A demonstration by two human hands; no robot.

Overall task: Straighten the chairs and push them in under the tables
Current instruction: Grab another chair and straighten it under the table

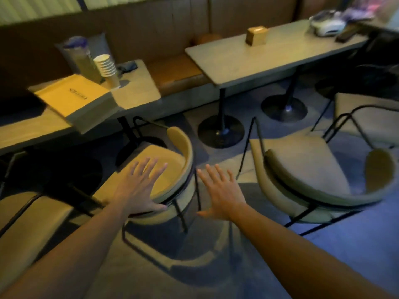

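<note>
A beige cushioned chair [172, 167] with a curved backrest and black metal frame stands partly under the left table [138, 89]. My left hand [140, 186] hovers open over its backrest and seat, fingers spread. My right hand [220, 190] is open just to the right of that chair, above the floor, holding nothing. A second matching chair [302, 169] stands to the right, turned at an angle and pulled out from the long table [248, 59]. A third chair [367, 117] shows at the far right edge.
A brown bench [174, 70] runs along the wall behind the tables. The left table carries a yellow box [73, 98], stacked paper cups [106, 67] and a bag. A small wooden box [257, 35] sits on the long table. Round black table bases [220, 132] stand on the floor.
</note>
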